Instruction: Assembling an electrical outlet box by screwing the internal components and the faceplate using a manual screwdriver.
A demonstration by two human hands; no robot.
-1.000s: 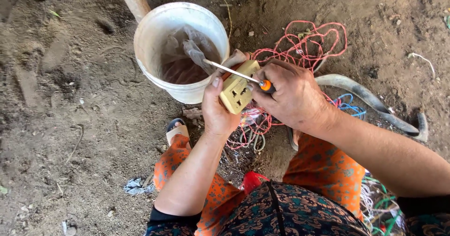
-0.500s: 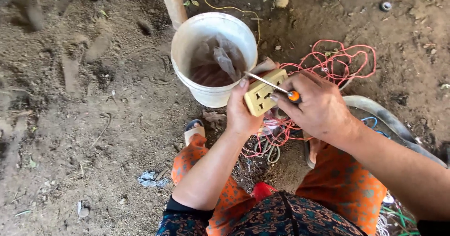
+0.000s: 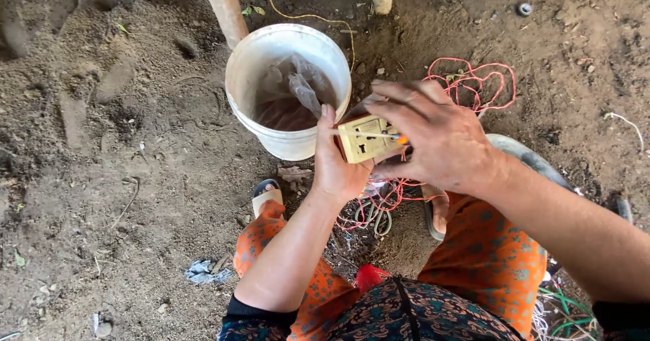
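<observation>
Head view: yellowish square socket plate (image 3: 363,138), screwdriver-tipped.

You have no boxes, labels, signs or screens near you. The one wrapper-like thing is a crumpled see-through plastic bag (image 3: 298,87). It sits inside the white bucket (image 3: 245,62), just past the spot where your fingers grip, up and a bit to the left of it.
</observation>
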